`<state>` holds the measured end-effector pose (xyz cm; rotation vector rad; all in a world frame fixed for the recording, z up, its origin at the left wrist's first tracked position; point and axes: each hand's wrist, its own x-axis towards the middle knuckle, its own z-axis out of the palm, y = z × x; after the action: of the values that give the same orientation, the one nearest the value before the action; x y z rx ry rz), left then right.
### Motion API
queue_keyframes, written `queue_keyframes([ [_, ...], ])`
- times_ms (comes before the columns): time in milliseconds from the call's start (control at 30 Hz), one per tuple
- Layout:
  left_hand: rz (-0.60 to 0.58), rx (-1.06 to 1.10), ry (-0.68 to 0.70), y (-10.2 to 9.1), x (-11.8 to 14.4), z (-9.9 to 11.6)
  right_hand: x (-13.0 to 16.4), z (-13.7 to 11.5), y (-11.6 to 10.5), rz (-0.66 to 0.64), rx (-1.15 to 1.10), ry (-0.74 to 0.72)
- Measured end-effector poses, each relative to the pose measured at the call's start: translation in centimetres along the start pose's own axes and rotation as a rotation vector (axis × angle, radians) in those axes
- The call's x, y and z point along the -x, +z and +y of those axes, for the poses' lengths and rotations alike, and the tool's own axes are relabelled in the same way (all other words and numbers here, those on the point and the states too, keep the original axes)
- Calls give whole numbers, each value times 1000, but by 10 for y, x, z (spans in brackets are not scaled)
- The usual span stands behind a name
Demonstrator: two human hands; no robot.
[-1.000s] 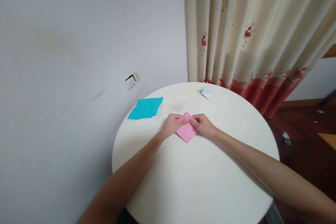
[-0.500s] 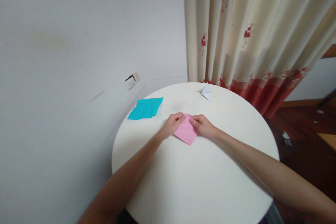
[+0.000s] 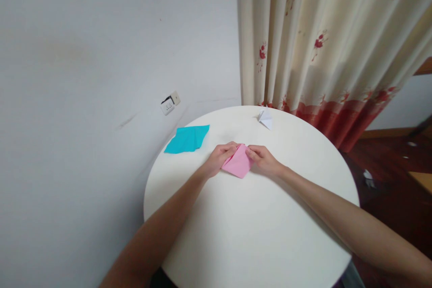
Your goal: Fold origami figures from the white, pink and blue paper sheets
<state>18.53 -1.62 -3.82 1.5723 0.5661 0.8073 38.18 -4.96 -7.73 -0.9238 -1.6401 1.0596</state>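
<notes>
Pink paper (image 3: 241, 163) sits mid-table between both hands; left hand (image 3: 221, 158) pinches its left edge, right hand (image 3: 263, 160) pinches its right, thumb on top; opposed grips probably keep it steady while the left side is worked; blue paper (image 3: 187, 139) and white paper (image 3: 266, 119) lie farther back on the table (image 3: 256, 225), likely parked clear; vs half a second ago, pink's near corner is drawn up, a fold (image 3: 231, 159) gapes by the left fingers; blue, white unmoved.

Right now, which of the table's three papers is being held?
The pink folded paper, gripped by the left hand and right hand; the turquoise creased paper and white folded paper lie untouched.
</notes>
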Motion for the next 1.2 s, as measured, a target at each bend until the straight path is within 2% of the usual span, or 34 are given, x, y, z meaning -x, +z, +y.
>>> queue_keyframes([
  [300, 31, -108, 119, 0, 2, 3, 0, 1, -3, 48, 50, -83],
  [500, 176, -22, 203, -1, -1, -4, -6, 2, -7, 298, -22, -61],
  [600, 210, -29, 180, -1, -2, -9, -8, 3, -10, 361, 1, -73],
  [833, 182, 111, 116, 2, -5, -20, -7, 5, -5, 327, -20, -67],
  [1067, 231, 175, 27, 13, -4, -20, -7, 4, 8, 246, -74, -19],
  [1200, 268, 328, 10, 17, -6, -21, -5, -2, 12, 251, -61, -11],
])
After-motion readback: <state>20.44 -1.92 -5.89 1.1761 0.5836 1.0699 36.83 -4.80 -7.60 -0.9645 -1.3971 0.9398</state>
